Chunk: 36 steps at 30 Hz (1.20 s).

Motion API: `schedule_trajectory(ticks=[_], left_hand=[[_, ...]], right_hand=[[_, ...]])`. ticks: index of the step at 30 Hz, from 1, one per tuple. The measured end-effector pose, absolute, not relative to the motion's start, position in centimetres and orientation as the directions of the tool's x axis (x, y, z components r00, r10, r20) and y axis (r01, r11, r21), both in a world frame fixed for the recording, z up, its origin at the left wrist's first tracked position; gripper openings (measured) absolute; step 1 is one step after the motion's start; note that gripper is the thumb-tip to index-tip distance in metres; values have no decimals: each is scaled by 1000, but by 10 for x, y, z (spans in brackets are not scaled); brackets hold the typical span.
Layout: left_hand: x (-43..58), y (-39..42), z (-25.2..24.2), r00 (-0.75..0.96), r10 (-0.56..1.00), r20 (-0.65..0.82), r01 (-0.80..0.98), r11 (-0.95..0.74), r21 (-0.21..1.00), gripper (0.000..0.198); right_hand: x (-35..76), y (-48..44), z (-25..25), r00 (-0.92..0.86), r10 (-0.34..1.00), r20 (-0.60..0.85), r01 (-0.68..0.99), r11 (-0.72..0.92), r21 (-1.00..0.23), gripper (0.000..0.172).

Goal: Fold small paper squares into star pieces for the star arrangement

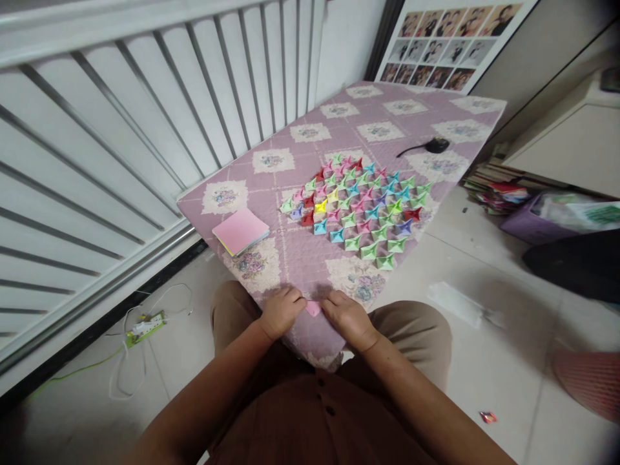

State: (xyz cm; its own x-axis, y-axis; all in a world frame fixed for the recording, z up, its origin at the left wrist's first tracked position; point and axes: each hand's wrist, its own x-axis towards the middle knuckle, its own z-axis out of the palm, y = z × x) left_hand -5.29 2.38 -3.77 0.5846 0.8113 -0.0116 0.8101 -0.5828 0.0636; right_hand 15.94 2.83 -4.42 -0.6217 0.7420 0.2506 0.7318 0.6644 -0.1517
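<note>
A small folded piece of pink paper (313, 308) lies at the near corner of the table, between my two hands. The fingers of my left hand (283, 312) are closed on its left edge. From the other side, my right hand (349, 318) pinches its right edge. Beyond them stand rows of small folded paper shapes (357, 208) in green, pink, blue, red and yellow. To the left rests a stack of square paper sheets (241, 231), pink on top.
A flowered purple cloth (310, 258) covers the table. Farther back sits a small black object with a cord (437, 145). A white slatted railing (159, 110) borders the table's left. On the floor are a power strip (145, 328) and a red basket (591, 381).
</note>
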Motion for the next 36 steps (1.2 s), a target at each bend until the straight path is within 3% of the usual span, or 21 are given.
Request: schedule_trajectory(ticks=[18, 36], left_hand=[[-58, 13, -38, 625, 772, 119, 778, -628, -15, 22], [-45, -4, -18, 603, 795, -72, 793, -606, -55, 36]], right_hand=[[163, 24, -42, -684, 682, 258, 677, 726, -125, 18], [160, 16, -39, -560, 778, 284, 720, 627, -299, 27]])
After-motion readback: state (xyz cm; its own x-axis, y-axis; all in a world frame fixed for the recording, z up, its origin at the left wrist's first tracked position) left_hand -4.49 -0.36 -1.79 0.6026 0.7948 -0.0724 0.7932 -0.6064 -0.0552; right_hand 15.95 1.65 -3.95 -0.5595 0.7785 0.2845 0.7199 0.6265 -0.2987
